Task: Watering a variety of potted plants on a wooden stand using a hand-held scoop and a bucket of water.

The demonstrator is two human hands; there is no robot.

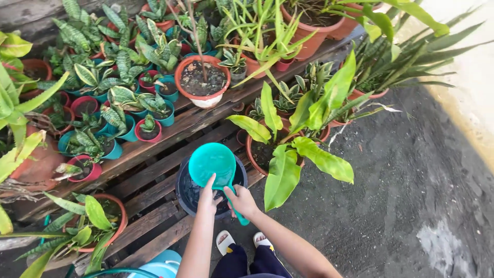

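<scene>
Both hands meet on one teal scoop (212, 163) held over one dark round pot (211, 188) of soil. The left hand (208, 198) presses against the underside of the scoop's bowl, its fingers (211, 181) narrowly spread and laid flat on the plastic, not wrapped round it. The right hand (241, 201) is curled tight about the scoop's handle (237, 210), whose teal end sticks out below the fist. The scoop's bowl sits just above both hands and is tilted over the near half of the dark pot, covering part of its soil; whether the scoop carries anything cannot be told.

The dark pot stands on a pallet of wooden slats (154, 170). Just right of the dark pot is one terracotta pot with broad green leaves (288, 149). Beyond the dark pot stands one orange pot with bare soil and a thin stem (201, 80). Two sandalled feet (242, 241) show just below the dark pot.
</scene>
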